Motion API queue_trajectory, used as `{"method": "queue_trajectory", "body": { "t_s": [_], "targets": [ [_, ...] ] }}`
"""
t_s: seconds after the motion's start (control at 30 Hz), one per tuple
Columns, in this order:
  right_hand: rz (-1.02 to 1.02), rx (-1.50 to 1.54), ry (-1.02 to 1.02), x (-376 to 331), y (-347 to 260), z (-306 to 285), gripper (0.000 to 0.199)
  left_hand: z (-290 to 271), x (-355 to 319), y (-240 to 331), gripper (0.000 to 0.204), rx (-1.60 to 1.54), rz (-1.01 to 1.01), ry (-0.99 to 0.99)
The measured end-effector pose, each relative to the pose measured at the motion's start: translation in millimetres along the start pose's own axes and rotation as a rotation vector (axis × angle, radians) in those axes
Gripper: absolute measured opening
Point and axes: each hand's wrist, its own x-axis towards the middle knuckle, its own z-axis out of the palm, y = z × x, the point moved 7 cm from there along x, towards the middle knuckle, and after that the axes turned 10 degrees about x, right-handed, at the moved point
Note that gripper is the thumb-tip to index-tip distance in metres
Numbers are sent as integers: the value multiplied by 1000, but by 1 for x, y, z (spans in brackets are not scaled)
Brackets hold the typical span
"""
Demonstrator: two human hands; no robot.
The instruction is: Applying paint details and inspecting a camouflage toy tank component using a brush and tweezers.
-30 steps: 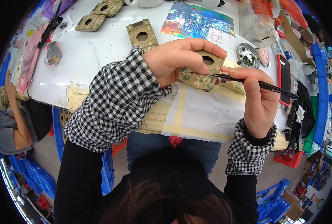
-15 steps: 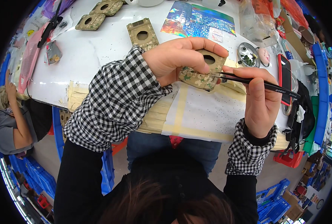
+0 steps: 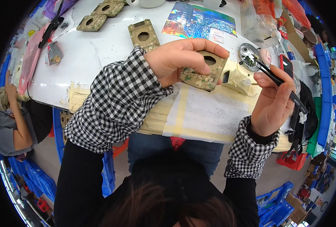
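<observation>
My left hand (image 3: pixel 185 58) grips a camouflage-patterned part (image 3: pixel 198 77), a flat rounded rectangle with a round hole, tilted above the table. Its thumb lies across the face and the fingers curl around the far edge. Black tweezers (image 3: pixel 277 80) are in my right hand (image 3: pixel 272 109), pinched between thumb and fingers. Their tips point into a round clear dish (image 3: pixel 241 56) of small dark green pieces (image 3: pixel 248 60); whether they hold one is too small to tell. Between the hands sits a block wrapped in cream tape (image 3: pixel 236 82).
White paper with tiny dark specks (image 3: pixel 209 113) is taped at the table's front edge. Another camouflage part (image 3: pixel 150 33) lies beyond my left hand, with several more at the far left. A shiny holographic sheet (image 3: pixel 198 20) lies at the back. A pink egg-shaped item (image 3: pixel 265 56) adjoins the dish.
My right hand has drawn the tweezers away from the camouflage part, rightward to the dish, and turned palm more upward. My left hand and its part have barely shifted.
</observation>
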Motion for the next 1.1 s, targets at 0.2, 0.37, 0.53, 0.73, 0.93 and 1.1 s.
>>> {"method": "queue_trajectory", "body": {
  "t_s": [0.2,0.37,0.53,0.73,0.93,1.1],
  "targets": [
    [-24,4,-4,0,0,-2,43,2,0,-1,60,-13,-11,-21],
    [-3,6,89,0,0,-7,43,3,1,-3,60,-56,-22,-47],
    [-3,-2,112,0,0,-10,42,3,2,-5,60,-78,-39,-58],
    [8,0,83,1,0,-10,42,3,1,-3,61,-86,-29,-50],
    [8,0,85,3,1,-10,41,3,1,-1,61,-103,-13,-49],
    [-1,-16,115,3,1,-14,41,1,0,-2,59,-118,-18,-27]
  ]
}}
